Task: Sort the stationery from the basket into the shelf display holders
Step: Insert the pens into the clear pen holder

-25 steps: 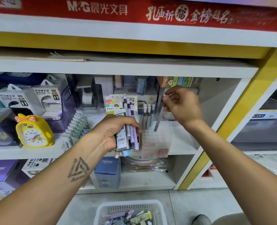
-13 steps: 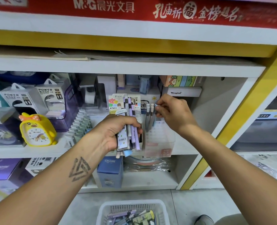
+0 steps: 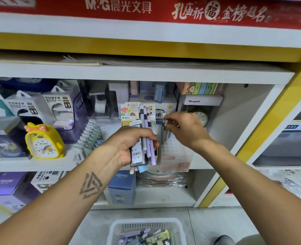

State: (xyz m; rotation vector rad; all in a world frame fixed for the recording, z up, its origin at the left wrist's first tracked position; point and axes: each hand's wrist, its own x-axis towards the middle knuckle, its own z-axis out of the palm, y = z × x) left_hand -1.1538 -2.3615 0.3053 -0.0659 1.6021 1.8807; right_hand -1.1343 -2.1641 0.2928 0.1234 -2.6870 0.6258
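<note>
Right hand (image 3: 185,129) pinches upright pen (image 3: 166,128) top; holder (image 3: 178,152) directly below. Left hand (image 3: 128,145) grips pen bundle (image 3: 147,138), just left.

Readable words on the shelf signs, boxes and packs

The red banner (image 3: 146,9) at 12 o'clock shows "M&G" followed by Chinese characters. At 9 o'clock, two clear boxes (image 3: 57,106) each say "POWER BANK". The white box (image 3: 201,100) at 1 o'clock carries a script brand, perhaps "Henghui". The blue box (image 3: 122,188) on the lower shelf at 6 o'clock reads "CRUHRE". The card pack (image 3: 131,112) in the left hand (image 3: 128,147) shows "M&G" and Chinese text; the card beside it reads "HB". The yellow clock (image 3: 43,143) has numbers on its dial.
</note>
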